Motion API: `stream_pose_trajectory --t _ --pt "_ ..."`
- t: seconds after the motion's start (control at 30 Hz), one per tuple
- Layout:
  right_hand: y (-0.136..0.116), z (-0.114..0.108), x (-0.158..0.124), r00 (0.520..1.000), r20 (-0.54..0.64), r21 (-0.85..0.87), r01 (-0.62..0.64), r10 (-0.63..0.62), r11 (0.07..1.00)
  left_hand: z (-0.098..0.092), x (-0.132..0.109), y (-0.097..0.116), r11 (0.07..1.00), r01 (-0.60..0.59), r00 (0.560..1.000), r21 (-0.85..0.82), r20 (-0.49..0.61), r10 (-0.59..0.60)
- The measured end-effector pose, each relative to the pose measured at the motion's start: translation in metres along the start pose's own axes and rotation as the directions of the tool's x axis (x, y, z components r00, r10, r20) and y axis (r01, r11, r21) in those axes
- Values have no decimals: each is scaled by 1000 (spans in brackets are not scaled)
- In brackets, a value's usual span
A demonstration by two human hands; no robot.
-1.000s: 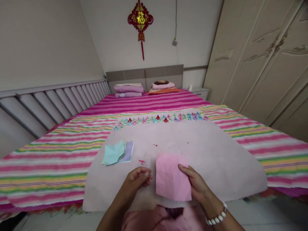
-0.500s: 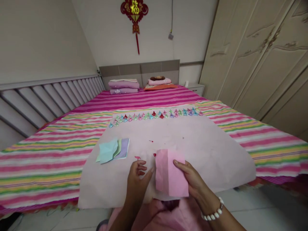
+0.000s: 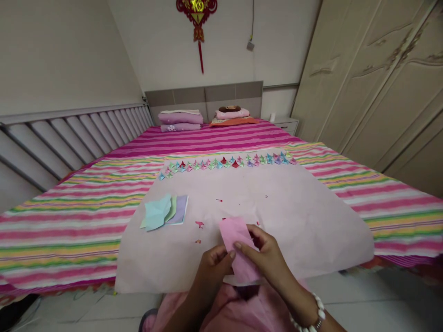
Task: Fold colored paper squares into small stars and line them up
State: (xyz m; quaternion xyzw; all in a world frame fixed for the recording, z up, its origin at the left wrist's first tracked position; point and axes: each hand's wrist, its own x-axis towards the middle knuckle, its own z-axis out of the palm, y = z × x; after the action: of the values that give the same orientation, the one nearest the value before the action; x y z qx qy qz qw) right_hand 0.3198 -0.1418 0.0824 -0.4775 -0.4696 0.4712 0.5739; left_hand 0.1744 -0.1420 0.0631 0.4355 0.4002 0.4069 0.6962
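Note:
Between my hands is a sheet of pink paper (image 3: 238, 230), folded into a narrow strip and held above the near edge of the white sheet. My right hand (image 3: 268, 253) grips it from the right, thumb across its front and fingers behind. On the lower left edge, my left hand (image 3: 216, 263) pinches the paper between thumb and curled fingers. Small red scraps (image 3: 200, 224) lie on the white sheet (image 3: 297, 221) just beyond my hands. Farther left rests a loose pile of coloured papers (image 3: 157, 212), light blue on top, with green and purple beneath.
Rows of small folded paper pieces (image 3: 235, 163) in many colours line the sheet's far edge. The sheet lies on a bed with a striped cover (image 3: 76, 203). Folded bedding (image 3: 180, 119) sits by the headboard (image 3: 180, 97). A wardrobe (image 3: 367, 87) stands on the right, a railing (image 3: 100, 129) on the left.
The pink paper has gone from an opened, creased sheet to a narrower folded strip. My left hand, free before, has moved right and now pinches it. The view has shifted slightly.

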Motion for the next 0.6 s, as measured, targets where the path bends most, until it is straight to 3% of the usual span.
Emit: stream_pose_trajectory --t 0.07,0.1,0.2,0.27,0.4,0.5,0.6 --pt "1 -3 1 991 -136 -7 -6 5 1000 -1 1 1 997 31 999 -75 -31 -34" --pt "3 -5 1 987 -149 35 -49 53 998 -1 1 2 994 39 998 -103 -37 -43" --pt "8 -7 -3 961 83 246 -276 263 929 -1 2 4 990 34 999 -136 -18 -37" --pt "11 -6 -7 926 220 318 -365 307 875 0 2 7 993 25 999 -116 -20 -28" --pt "10 -4 -11 931 233 286 -341 280 896 -1 2 17 998 31 999 -53 -34 -33" --pt "7 -6 -9 935 236 244 -320 264 915 -2 2 23 996 68 998 -65 20 -67" --pt "6 -10 -9 940 245 246 -298 238 922 -4 1 25 993 74 997 -88 -3 -75"
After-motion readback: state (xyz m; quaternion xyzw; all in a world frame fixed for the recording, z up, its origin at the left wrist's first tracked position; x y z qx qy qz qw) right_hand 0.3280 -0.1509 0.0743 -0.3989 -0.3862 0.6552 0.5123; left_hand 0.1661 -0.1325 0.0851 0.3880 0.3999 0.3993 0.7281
